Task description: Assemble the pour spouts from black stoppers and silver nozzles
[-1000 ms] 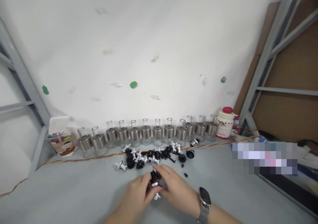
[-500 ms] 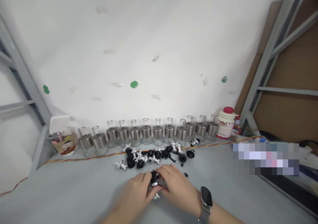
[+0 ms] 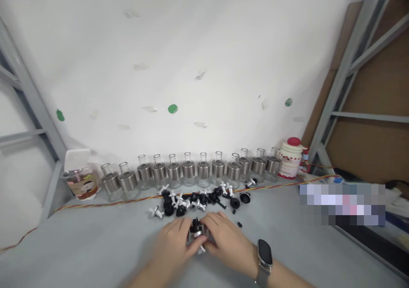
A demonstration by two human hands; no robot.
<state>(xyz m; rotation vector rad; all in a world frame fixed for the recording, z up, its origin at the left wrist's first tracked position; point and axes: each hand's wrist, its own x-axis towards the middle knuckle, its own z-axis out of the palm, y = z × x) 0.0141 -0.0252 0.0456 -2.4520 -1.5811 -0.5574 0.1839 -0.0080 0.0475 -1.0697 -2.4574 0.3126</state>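
Between my two hands, low in the middle of the head view, is a bottle stopper [image 3: 196,227] with a black top, a silver band and a white pronged end pointing down. My left hand [image 3: 174,239] grips it from the left, its thumb across the front by the band. From the other side, the curled fingers of my right hand [image 3: 222,234] hold it too; a watch [image 3: 265,254] is on that wrist. Beyond the hands lies a pile of black and white stopper parts [image 3: 183,205]. Small black pieces [image 3: 239,224] lie to its right.
A row of glass bottles with steel sleeves [image 3: 188,168] stands along the wall. A printed jar [image 3: 84,183] is at the left end, a red-topped canister [image 3: 290,160] at the right. A red-and-yellow wire [image 3: 128,201] crosses the grey table [image 3: 79,245]. Metal frames flank both sides.
My left hand and the stopper have shifted slightly left, and more of the black top shows between the fingers. Both hands still grip it. The pile and bottles are unchanged.
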